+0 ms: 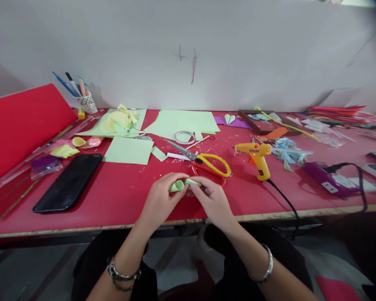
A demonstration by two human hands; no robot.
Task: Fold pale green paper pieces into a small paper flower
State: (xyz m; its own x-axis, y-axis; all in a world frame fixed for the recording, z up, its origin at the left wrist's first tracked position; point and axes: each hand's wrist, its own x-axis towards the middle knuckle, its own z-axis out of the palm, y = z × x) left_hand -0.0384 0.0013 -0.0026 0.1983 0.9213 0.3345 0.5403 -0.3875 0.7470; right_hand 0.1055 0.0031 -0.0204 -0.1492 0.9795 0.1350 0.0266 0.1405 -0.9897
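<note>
My left hand (164, 194) is closed around a rolled light-green paper tube (176, 186), its round opening turned toward me. Between the fingers of my right hand (213, 200) is a smaller light-green paper piece (192, 182). Both hands meet above the front part of the red table, and the two green pieces nearly touch. Just beyond them lie scissors (203, 161) with yellow and red handles, blades partly open. A roll of clear tape (184, 137) and a white pen (178, 156) are behind the hands.
A yellow glue gun (255, 156) lies to the right, its black cord running over the table's front edge to a purple power strip (330, 179). Left are a black phone (68, 182), light-green paper sheets (128, 150) and a pen cup (87, 103). A wooden tray (266, 123) stands behind.
</note>
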